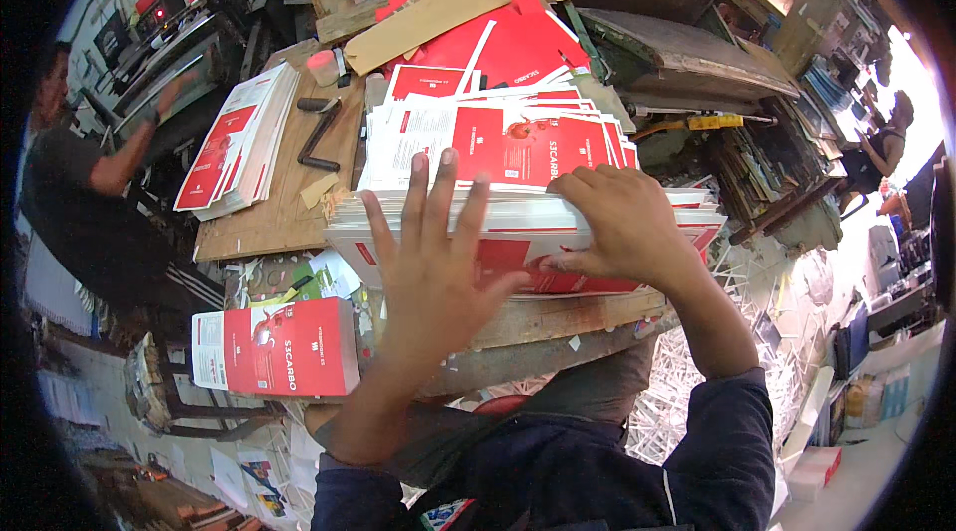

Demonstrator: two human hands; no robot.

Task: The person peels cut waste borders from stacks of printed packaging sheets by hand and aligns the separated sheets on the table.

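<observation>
A thick stack of red and white printed sheets (503, 257) stands on its long edge in front of me, its cover side facing me. My right hand (622, 227) is bent over its upper edge, thumb against the cover side and fingers behind the edge. Spread fingers mark my left hand (428, 257), which is slightly blurred before the left part of the stack; whether it touches is unclear. Just behind lies a fanned pile of similar printed sheets (518, 137).
Another sheet pile (234, 147) lies left on the wooden board (239, 244), near a dark crank-shaped handle (321, 137). A neat printed block (289, 347) sits at the near left. Tan cardboard (428, 23) covers red sheets behind. Paper strips (697, 382) litter the floor. Two people are farther off.
</observation>
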